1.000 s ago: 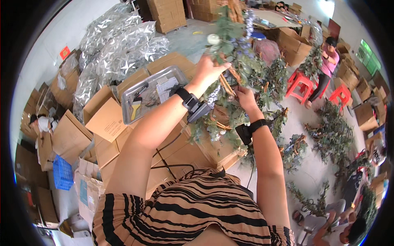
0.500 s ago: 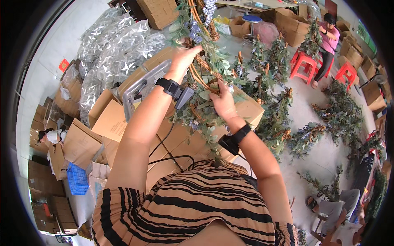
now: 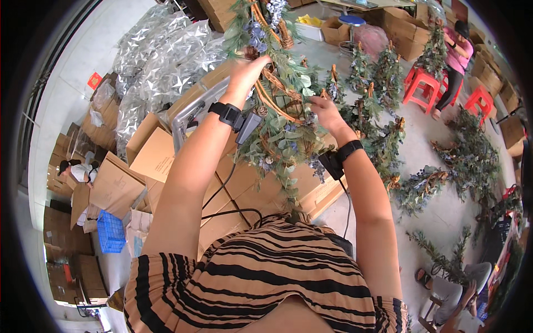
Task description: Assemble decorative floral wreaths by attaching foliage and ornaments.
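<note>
A vine wreath (image 3: 270,101) hangs in front of me, dressed with green leaves, pine sprigs, small cones and blue-grey berry clusters. My left hand (image 3: 247,71) is closed round its upper left side, where leaves hide part of the fingers. At the wreath's right edge, my right hand (image 3: 328,115) has its fingers stretched toward a leafy sprig; whether they touch it I cannot tell. Leaves and berries trail from the wreath's lower end (image 3: 286,152) over the cardboard boxes. Each wrist wears a black strap with a small dark device and cable.
Cardboard boxes (image 3: 236,191) stand between me and a grey plastic bin (image 3: 180,119). Bagged silver stars (image 3: 166,72) pile up at left. More decorated greenery (image 3: 383,139) covers the floor at right, near red stools (image 3: 420,89) and a seated person (image 3: 458,55). Other people are at far left and lower right.
My right hand has moved right, away from the wreath's vine, and its fingers have stretched out. My left hand keeps its hold. The view has shifted slightly.
</note>
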